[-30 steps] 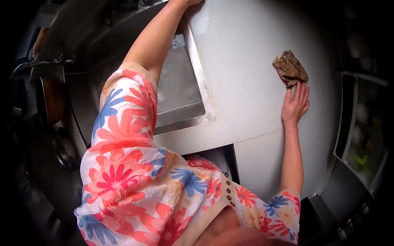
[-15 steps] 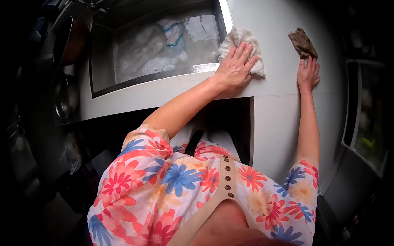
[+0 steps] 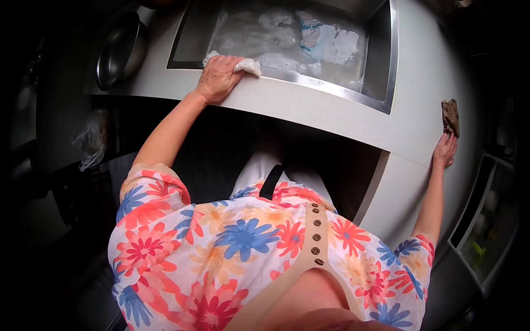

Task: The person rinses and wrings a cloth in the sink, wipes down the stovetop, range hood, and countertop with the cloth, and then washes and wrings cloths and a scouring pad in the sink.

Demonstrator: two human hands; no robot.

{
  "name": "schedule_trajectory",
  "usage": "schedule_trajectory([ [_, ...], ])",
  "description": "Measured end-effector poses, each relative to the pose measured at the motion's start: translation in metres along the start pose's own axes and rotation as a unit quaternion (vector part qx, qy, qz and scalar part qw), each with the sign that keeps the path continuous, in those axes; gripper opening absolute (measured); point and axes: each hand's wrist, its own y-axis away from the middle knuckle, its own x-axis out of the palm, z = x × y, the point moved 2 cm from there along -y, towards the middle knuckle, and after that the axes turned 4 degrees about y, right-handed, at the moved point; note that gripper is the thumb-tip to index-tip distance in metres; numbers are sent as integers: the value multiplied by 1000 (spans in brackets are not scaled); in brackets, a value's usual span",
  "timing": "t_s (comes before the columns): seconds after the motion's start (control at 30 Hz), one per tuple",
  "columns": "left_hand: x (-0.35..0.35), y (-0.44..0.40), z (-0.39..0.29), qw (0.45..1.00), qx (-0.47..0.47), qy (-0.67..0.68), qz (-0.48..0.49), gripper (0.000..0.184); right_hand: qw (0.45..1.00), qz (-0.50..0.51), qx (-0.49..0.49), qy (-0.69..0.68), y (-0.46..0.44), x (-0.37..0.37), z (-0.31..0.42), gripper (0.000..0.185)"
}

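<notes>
My left hand point(image 3: 220, 80) is closed around a bunched white cloth point(image 3: 248, 67) at the front left edge of the sink point(image 3: 331, 91). Parts of the cloth stick out on both sides of my fingers. Far to the right, my right hand point(image 3: 445, 149) lies on the counter with its fingers stretched out. Its fingertips touch the near end of a folded brown cloth point(image 3: 450, 117). Cloudy, soapy water stands in the sink, with a white and blue cloth point(image 3: 311, 36) in it.
A metal basin point(image 3: 120, 52) stands on the counter left of the sink. The pale countertop point(image 3: 417, 105) runs along the front and right of the sink. A clear plastic bag point(image 3: 94, 139) hangs at the lower left. The cabinet space below the sink is dark.
My left hand has swept the white cloth left from the sink's right corner along its front edge, and its flat fingers have closed on it. My right hand stays by the brown cloth. The view has shifted.
</notes>
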Motion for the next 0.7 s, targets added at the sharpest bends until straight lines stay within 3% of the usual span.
schedule_trajectory([
  [0.23,-36,31,119,991,-111,-44,56,28,999,13,-48,-11,-34,28,-38,55],
  [0.27,-37,27,120,987,-146,-31,67,31,997,23,-66,-15,-29,8,-16,54],
  [0.3,-36,20,123,973,-215,46,63,34,996,87,-1,-36,-24,-15,0,47],
  [0.33,-34,11,126,949,-284,125,60,36,993,70,-3,-93,-17,-43,32,45],
  [0.37,-30,-1,133,894,-319,308,61,39,987,54,-7,-150,-14,-67,66,43],
  [0.4,-26,-15,142,806,-342,479,59,43,978,38,-10,-207,-17,-78,95,41],
  [0.43,-21,-29,147,690,-352,630,56,46,935,46,-37,-349,-24,-75,122,35],
  [0.5,-9,-62,145,537,-344,770,-27,54,871,126,-84,-468,16,-119,239,31],
  [0.6,19,-90,164,344,-312,880,104,62,817,307,-206,-441,71,-124,369,24],
  [0.63,48,-90,191,389,-362,832,159,66,794,375,-243,-413,85,-115,402,24],
  [0.7,67,-86,216,574,-490,639,145,71,781,443,-283,-337,108,-103,460,30],
])
